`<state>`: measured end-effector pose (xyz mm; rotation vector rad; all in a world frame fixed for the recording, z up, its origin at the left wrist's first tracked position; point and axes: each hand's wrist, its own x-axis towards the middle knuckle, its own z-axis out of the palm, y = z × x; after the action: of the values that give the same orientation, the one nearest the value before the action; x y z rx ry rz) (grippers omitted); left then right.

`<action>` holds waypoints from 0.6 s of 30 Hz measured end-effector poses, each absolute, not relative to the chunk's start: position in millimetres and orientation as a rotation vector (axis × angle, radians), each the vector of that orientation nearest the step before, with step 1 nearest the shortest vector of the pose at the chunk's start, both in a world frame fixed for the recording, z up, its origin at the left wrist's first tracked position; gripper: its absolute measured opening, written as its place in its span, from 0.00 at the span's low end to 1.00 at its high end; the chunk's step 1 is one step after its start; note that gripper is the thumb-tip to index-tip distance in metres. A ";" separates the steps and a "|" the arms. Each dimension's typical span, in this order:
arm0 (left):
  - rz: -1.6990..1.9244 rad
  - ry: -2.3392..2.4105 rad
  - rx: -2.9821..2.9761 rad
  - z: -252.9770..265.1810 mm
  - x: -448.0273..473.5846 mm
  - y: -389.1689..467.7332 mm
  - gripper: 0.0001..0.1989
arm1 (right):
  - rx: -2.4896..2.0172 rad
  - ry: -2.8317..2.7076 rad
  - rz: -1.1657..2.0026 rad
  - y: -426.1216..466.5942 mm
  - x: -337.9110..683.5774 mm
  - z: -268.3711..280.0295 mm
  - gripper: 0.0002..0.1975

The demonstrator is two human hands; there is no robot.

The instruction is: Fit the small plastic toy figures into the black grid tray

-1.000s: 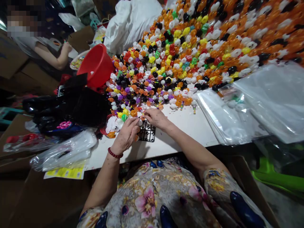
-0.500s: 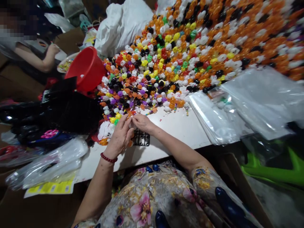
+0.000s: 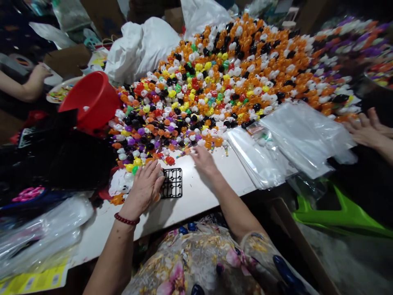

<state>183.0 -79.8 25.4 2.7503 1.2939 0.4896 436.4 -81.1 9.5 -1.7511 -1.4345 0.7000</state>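
Note:
My left hand (image 3: pixel 146 182) lies over the left part of a black plastic grid tray (image 3: pixel 173 182), fingers stretched out side by side. Small bits of white and orange show at its edge; most of what lies under the palm is hidden. My right hand (image 3: pixel 204 160) reaches to the near edge of the toy pile, its bent fingers partly apart and slightly blurred. Its fingertips are at a small orange toy with a multicoloured stick (image 3: pixel 184 152); I cannot tell if they touch it. A red toy (image 3: pixel 170 160) lies just beyond the tray.
A large heap of small plastic toys (image 3: pixel 215 86) covers the white table (image 3: pixel 211 196). Clear plastic bags (image 3: pixel 303 135) lie at the right, a red tub (image 3: pixel 89 98) and black bags (image 3: pixel 61 159) at the left. Other people's hands show at the right (image 3: pixel 368 129) and far left (image 3: pixel 38 73).
My hands were together above the tray and are now apart. The right has moved to the pile's edge; the left stays over the tray. The view has shifted, bringing another person's hands in at right.

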 end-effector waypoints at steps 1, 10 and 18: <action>0.492 1.297 2.751 25.8 183.5 -80.2 0.27 | -1.832 -1.363 0.642 -86.0 458.3 6.1 0.09; 0.472 1.289 2.742 27.8 185.5 -81.8 0.28 | -2.497 -1.283 0.135 -98.6 545.5 -16.1 0.12; 0.313 1.348 2.699 40.9 189.3 -86.2 0.26 | -2.335 -1.175 0.229 -102.8 531.8 -8.9 0.09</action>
<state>189.3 -86.2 40.9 2.6994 1.3484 0.3129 531.8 -102.8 -8.9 -2.3354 -1.1752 0.2289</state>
